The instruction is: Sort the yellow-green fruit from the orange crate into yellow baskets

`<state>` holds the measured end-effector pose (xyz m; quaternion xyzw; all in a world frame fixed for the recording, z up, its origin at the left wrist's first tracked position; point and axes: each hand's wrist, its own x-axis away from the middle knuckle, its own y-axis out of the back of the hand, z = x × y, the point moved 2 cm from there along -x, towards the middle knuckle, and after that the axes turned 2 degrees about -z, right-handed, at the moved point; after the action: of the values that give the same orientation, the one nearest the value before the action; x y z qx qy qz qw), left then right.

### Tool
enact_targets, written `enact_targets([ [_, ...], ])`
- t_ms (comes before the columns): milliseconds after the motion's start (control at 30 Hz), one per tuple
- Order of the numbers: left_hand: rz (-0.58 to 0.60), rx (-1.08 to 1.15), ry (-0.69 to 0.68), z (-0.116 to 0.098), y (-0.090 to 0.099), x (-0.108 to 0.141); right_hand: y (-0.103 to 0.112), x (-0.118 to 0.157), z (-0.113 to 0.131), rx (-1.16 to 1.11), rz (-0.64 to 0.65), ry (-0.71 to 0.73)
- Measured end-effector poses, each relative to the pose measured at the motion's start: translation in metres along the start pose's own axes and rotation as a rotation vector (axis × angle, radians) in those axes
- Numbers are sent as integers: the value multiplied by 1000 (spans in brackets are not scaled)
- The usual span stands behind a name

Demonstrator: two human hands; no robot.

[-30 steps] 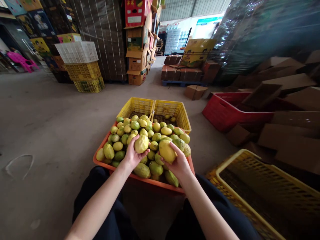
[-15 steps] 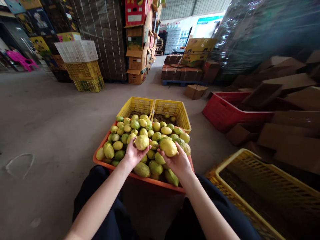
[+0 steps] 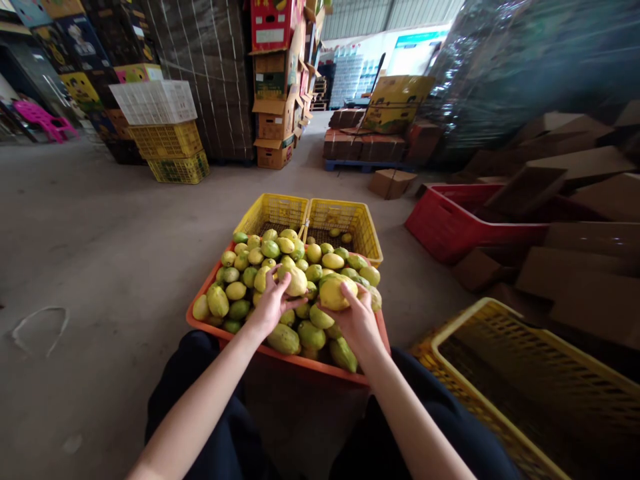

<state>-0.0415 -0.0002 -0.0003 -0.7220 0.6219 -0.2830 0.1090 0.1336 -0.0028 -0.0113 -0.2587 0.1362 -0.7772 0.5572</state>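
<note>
Above the near orange plastic crate [image 3: 320, 367], the left hand [image 3: 270, 310] had rolled its lumpy, pale-yellow fruit [image 3: 297, 281] rightward while the right hand [image 3: 357, 320] had brought its thumb over a smoother yellow oval fruit [image 3: 332, 293], so both fruits were gripped but freshly turned over the rounded green-yellow heap [image 3: 284, 340].

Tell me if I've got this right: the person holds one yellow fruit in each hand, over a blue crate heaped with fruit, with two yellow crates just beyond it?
Not quite: the heaped crate is orange, not blue, as the head camera view shows. The left hand and right hand do each hold a yellow fruit, with two yellow crates just beyond.
</note>
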Motion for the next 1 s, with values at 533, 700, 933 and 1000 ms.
enact_targets([
  [533,166,-179,-292,-11,2,8,-6,10,11,69,134,168],
  [700,258,225,84,-4,-6,14,-9,7,11,-282,190,-247],
  [933,-3,690,297,0,-17,11,-21,7,1,-389,117,-289],
  [1000,-33,739,259,0,-18,6,-24,6,-2,-349,131,-259],
])
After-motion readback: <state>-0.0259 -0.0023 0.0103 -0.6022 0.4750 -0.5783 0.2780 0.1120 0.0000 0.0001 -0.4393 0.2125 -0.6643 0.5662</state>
